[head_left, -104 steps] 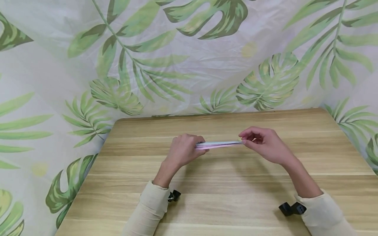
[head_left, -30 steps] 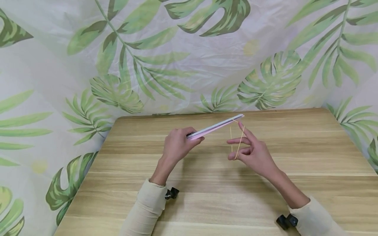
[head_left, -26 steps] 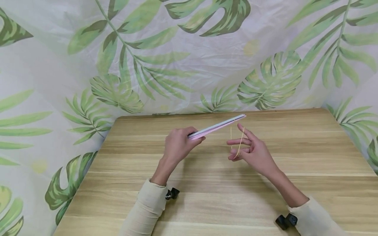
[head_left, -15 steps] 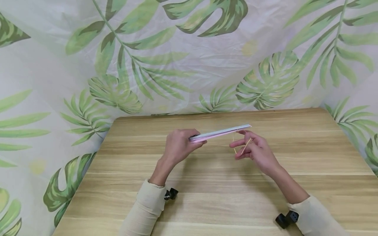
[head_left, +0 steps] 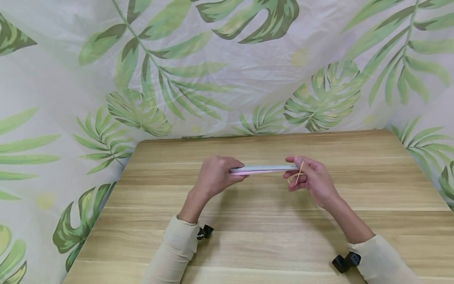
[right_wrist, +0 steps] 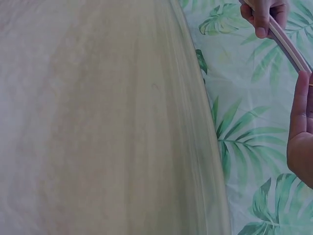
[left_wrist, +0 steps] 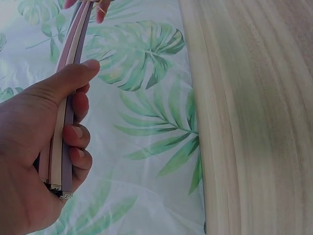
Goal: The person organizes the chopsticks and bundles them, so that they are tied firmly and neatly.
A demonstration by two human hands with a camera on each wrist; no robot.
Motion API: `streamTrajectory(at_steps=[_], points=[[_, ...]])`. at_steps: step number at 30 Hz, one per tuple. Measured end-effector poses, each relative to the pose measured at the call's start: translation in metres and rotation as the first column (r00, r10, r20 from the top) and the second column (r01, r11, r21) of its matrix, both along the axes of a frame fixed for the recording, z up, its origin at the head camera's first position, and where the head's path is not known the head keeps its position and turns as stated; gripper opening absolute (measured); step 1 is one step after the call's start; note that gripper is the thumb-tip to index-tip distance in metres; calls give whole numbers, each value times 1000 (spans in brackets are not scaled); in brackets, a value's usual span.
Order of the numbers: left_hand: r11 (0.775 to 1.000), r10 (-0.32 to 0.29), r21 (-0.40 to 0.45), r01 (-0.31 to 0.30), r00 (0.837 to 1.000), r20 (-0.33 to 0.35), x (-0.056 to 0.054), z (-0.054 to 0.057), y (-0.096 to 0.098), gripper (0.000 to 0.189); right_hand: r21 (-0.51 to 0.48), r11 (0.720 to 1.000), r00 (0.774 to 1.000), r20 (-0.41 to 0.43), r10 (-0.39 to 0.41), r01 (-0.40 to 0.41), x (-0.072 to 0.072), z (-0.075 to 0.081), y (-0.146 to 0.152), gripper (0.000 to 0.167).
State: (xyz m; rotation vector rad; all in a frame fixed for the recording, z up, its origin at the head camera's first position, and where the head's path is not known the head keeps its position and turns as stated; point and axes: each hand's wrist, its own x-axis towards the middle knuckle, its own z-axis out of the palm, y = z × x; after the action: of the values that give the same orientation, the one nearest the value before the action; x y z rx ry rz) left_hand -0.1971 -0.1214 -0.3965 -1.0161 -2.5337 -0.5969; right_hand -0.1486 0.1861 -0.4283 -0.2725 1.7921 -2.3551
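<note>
My left hand (head_left: 216, 175) grips one end of a bundle of long, slim pastel sticks (head_left: 264, 169), held above the table. In the left wrist view, the thumb lies across the pinkish, cream and mauve sticks (left_wrist: 67, 125), the fingers curl round behind, and dark, metallic-looking ends show below the palm. At the bundle's other end is my right hand (head_left: 317, 181), its thumb and fingers bent about the tip. A thin yellow rubber band (head_left: 300, 172) crosses twisted over its thumb and fingers; part also circles the sticks near the tip. The right wrist view shows only part of that hand (right_wrist: 302, 132).
Both hands are over a wood-grain table (head_left: 255, 236). Behind it hangs a pale cloth with green leaves (head_left: 248, 79). Small black devices (head_left: 205, 232) sit at the sleeve cuffs.
The bundle has swung from tilted up at the right to nearly level. My right hand's spread fingers have drawn in around its tip, and the stretched band now lies crossed over them.
</note>
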Motion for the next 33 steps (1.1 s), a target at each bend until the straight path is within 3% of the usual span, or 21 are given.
streamTrajectory(at_steps=[5,9,18,23,27,33], points=[[998,-24,-52,23,1000,-19,1,0,3,17,153,987,995,79,-55,42,0,-2,-9,27],[998,-29,-58,27,999,-20,3,0,4,17,178,983,995,76,-57,42,1,-3,-12,27],[999,-24,-22,24,1000,10,4,3,3,16,176,984,1000,8,-23,21,6,0,-12,6],[999,12,38,-13,999,41,5,3,-1,16,160,987,1000,-20,-9,12,8,0,-9,18],[997,38,68,-41,998,47,6,5,-5,15,231,973,998,-59,-9,23,7,-3,-9,25],[997,33,67,-36,998,46,3,7,-4,15,335,942,995,-96,3,30,5,-4,-10,39]])
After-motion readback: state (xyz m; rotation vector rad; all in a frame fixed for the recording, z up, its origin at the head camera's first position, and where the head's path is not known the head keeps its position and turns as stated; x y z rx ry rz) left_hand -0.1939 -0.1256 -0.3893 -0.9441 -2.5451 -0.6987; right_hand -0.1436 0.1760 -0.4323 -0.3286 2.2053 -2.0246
